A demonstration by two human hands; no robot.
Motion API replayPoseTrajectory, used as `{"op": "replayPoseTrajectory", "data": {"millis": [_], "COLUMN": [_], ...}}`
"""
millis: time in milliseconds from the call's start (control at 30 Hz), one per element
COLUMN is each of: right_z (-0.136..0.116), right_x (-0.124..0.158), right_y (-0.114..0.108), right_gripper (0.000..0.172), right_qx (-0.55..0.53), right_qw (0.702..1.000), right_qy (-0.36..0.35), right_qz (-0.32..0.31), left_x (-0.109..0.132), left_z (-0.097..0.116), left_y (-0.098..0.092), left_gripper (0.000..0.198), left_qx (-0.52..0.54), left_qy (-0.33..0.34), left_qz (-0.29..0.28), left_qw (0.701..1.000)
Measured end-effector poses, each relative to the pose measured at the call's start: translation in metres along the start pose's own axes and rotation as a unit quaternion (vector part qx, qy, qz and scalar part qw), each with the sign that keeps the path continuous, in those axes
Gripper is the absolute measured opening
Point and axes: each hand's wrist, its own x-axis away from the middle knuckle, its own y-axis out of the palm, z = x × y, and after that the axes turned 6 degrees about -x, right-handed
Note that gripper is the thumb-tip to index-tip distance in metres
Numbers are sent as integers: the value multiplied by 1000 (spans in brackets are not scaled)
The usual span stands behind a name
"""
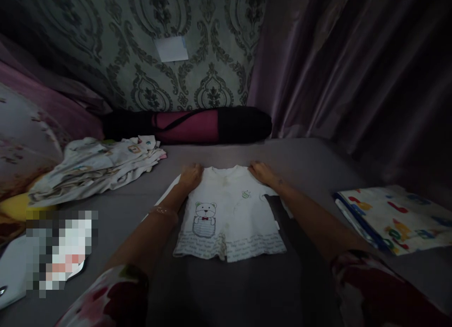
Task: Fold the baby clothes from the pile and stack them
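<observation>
A small white baby shirt (229, 209) lies spread face up on the grey bed sheet (226, 294), its collar pointing away from me. A bear in a pocket is printed at its lower left and a small bee at the upper right. My left hand (191, 175) is closed on the shirt's left shoulder, fingers curled. At the right shoulder, my right hand (260, 171) grips the fabric in the same way. The fingertips of both hands are largely hidden. My forearms cover parts of both sleeves.
A pile of light clothes (106, 164) lies at the left, with a pixelated object (67, 251) nearer me. A black and pink long bag (187, 125) rests against the patterned wall. At the right is a folded colourful printed cloth (399, 214). Purple curtains (318, 58) hang behind.
</observation>
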Motion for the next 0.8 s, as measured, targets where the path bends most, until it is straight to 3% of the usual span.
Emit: {"op": "replayPoseTrajectory", "data": {"millis": [133,233,467,667,800], "right_z": [-9,-22,-35,-42,-50], "right_x": [-6,-12,-20,-21,-19], "right_y": [4,8,18,24,28], "right_gripper": [25,28,25,31,33], "right_qx": [-57,-92,-107,-94,-65], "right_qw": [998,994,993,991,991], "right_qy": [-23,-52,-19,26,42], "right_qz": [27,30,43,91,105], "left_x": [-4,-10,-24,-24,-21], "left_z": [0,4,12,22,26], "left_y": [-3,1,18,12,10], "left_gripper": [31,30,27,26,28], "left_qx": [73,134,200,151,99], "left_qy": [-41,-24,4,-44,-44], "left_qz": [-30,-18,-1,42,43], "left_qw": [996,991,980,987,993]}}
